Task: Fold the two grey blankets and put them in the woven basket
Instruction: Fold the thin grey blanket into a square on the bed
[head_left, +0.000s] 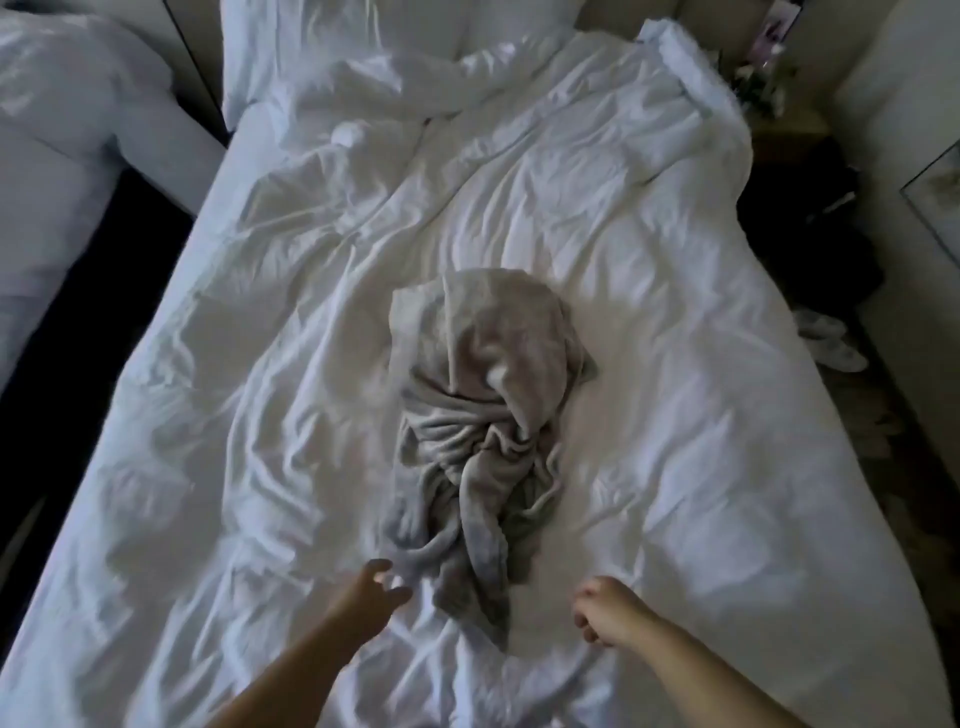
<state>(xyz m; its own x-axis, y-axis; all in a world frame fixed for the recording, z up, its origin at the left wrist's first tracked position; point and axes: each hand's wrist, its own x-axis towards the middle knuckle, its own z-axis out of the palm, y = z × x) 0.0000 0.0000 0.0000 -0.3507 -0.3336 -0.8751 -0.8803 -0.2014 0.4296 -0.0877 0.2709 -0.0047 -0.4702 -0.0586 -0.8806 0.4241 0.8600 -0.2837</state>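
Note:
A crumpled grey blanket (483, 431) lies in a long heap in the middle of the white duvet (675, 415). Whether the heap is one blanket or two, I cannot tell. My left hand (371, 592) hovers just left of the heap's near end, fingers relaxed and spread, holding nothing. My right hand (605, 610) is to the right of that end, a little apart from it, with fingers curled in and nothing in them. No woven basket is in view.
The bed fills most of the view, with white pillows (363, 47) at its head. A second white bed (62, 156) stands at the left across a dark gap. A nightstand with flowers (763, 83) and dark floor clutter (815, 234) lie to the right.

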